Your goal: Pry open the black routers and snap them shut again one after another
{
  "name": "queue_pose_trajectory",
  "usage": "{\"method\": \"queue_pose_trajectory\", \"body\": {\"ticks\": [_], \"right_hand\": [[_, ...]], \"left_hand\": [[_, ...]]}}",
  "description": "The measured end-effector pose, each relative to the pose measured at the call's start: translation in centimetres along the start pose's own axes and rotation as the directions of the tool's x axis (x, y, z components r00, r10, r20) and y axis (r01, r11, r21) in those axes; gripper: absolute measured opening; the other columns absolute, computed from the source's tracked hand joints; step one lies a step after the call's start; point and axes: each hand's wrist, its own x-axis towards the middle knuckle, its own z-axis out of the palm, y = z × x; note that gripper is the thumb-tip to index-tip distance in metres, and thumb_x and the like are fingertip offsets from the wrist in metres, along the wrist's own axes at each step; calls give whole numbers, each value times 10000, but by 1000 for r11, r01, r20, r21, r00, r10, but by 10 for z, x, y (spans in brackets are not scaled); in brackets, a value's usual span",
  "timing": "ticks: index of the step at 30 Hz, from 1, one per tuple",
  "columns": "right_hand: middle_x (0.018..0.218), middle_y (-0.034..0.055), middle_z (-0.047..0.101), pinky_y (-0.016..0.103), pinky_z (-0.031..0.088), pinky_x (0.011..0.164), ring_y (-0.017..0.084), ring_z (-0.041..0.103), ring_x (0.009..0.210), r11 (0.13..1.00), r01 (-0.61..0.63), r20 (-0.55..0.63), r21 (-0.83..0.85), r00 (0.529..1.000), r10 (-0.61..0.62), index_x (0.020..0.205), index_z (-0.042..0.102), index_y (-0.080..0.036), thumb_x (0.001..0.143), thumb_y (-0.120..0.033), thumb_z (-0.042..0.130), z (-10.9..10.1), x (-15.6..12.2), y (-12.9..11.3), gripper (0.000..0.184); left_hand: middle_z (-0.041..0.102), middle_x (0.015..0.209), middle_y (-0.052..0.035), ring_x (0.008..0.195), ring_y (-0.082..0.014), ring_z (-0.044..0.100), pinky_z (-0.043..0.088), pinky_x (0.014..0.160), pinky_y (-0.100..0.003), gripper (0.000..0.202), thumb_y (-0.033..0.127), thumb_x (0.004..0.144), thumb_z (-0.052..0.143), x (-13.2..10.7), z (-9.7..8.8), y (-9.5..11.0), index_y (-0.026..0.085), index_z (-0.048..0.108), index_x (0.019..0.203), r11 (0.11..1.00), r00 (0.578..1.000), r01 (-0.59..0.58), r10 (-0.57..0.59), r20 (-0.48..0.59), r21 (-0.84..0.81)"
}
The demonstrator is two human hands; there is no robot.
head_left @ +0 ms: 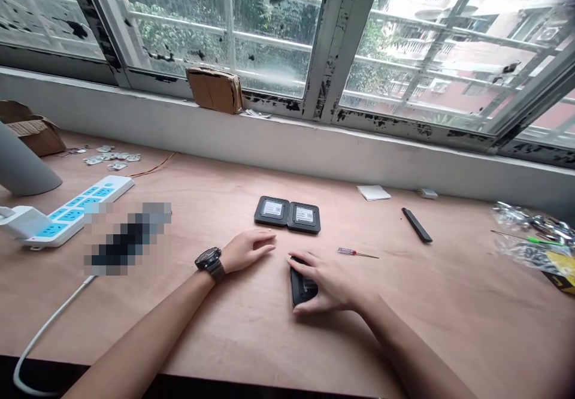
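My right hand (326, 282) spans a flat black square case (302, 288) on the table, its thumb at the near edge and its fingers over the far edge. The hand hides the right part of that case. My left hand (248, 250), with a black watch (210, 259) on the wrist, rests near the table with fingers stretched out and nothing in them. Just beyond it lie two similar black square cases side by side, a left one (272, 210) and a right one (304, 216), each with a white label. A small screwdriver (357, 253) lies right of them.
A white power strip (83, 210) with a plug and cable stands at the left. A black bar-shaped piece (416, 225) and a white paper square (374, 192) lie toward the back right. Plastic bags (534, 237) crowd the right edge. A cardboard box (214, 90) sits on the sill.
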Motion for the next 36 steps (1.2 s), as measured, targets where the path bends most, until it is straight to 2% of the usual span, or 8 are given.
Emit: {"method": "queue_pose_trajectory", "body": {"ticks": [5, 10, 18, 22, 26, 32, 36], "right_hand": [[1602, 174, 389, 498, 346, 1192, 399, 426, 1419, 1000, -22, 39, -18, 999, 23, 1566, 391, -164, 738, -756, 709, -7, -2, -4, 1066], [1603, 182, 384, 499, 361, 1185, 398, 404, 1438, 1000, -15, 24, -1, 1000, 15, 1570, 382, -163, 724, -759, 721, -4, -3, 1, 1088], [1648, 137, 309, 539, 363, 1173, 406, 377, 1454, 1000, 7, 28, 16, 1000, -7, 1612, 266, -261, 724, -759, 723, 3, -7, 7, 1116], [1631, 152, 338, 545, 362, 1172, 397, 377, 1451, 996, -84, -107, -23, 991, 81, 1586, 348, -230, 796, -683, 712, 10, -2, 16, 981], [1617, 154, 357, 528, 367, 1180, 366, 371, 1458, 981, -189, -260, -30, 949, 175, 1543, 429, -209, 855, -634, 676, 17, 5, 27, 846], [1644, 120, 309, 551, 340, 1196, 363, 327, 1483, 971, -234, -296, -40, 931, 212, 1569, 373, -254, 884, -653, 625, 24, 9, 28, 831], [1656, 106, 289, 542, 317, 1214, 341, 291, 1508, 980, -197, -337, 13, 922, 190, 1593, 310, -269, 905, -644, 605, 20, 4, 25, 837]], "left_hand": [[689, 1329, -41, 1225, -243, 636, 473, 1069, -369, 372, 431, 1005, 582, -1, 0, 0, 240, 681, 1308, 1000, 1000, 5, -5, 8, -7], [686, 1332, -46, 1222, -243, 639, 476, 1064, -369, 376, 425, 1004, 587, 0, -1, 1, 237, 675, 1317, 1000, 1000, 15, -15, 13, 2], [692, 1322, -50, 1208, -240, 649, 480, 1060, -369, 373, 418, 1010, 579, 0, 0, 0, 236, 668, 1323, 1000, 1000, -7, 7, 8, 1], [695, 1317, -51, 1204, -244, 651, 485, 1050, -376, 361, 410, 1007, 584, 1, 0, -1, 237, 674, 1310, 1000, 1000, -24, 24, 3, 12], [700, 1310, -44, 1203, -241, 652, 486, 1043, -365, 344, 397, 1007, 590, 1, 1, -1, 240, 679, 1301, 999, 999, -37, 37, 1, 11], [710, 1291, -46, 1169, -236, 674, 513, 1004, -347, 333, 394, 1010, 586, 1, 1, 0, 233, 687, 1283, 999, 999, -39, 40, -15, 25], [745, 1214, -51, 1095, -236, 707, 551, 941, -346, 305, 392, 1028, 546, -1, 0, 3, 233, 716, 1225, 993, 998, -47, 52, -42, 110]]}}
